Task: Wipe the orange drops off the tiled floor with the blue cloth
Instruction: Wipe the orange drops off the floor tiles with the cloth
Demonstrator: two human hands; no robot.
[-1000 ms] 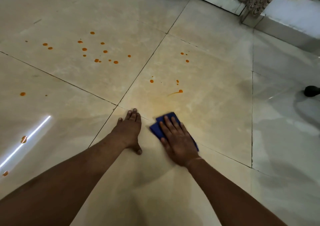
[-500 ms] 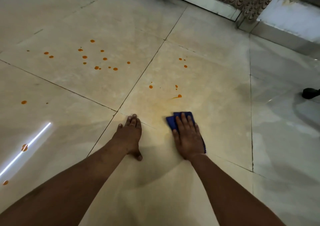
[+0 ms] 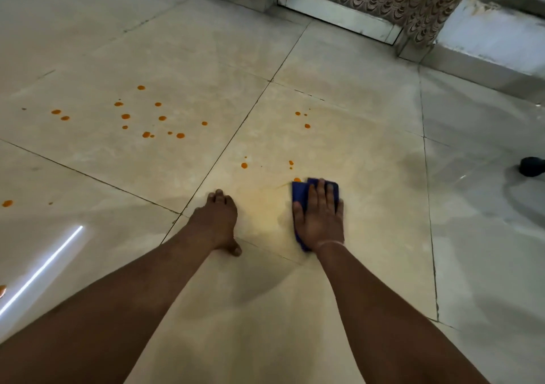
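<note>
blue cloth (image 3: 300,195) — mostly hidden under right hand (image 3: 320,221) | dark object (image 3: 532,166) — cut off at right edge, unidentifiable

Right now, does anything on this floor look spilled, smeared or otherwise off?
Yes. Orange drops are scattered across the tiled floor, mostly on the far-left tile. A faint orange smear lies between the left hand and the blue cloth, which is under the right hand.

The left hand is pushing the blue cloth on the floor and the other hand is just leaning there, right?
Not quite: the head view shows the right hand pressing the blue cloth. The left hand just leans on the floor.
</note>
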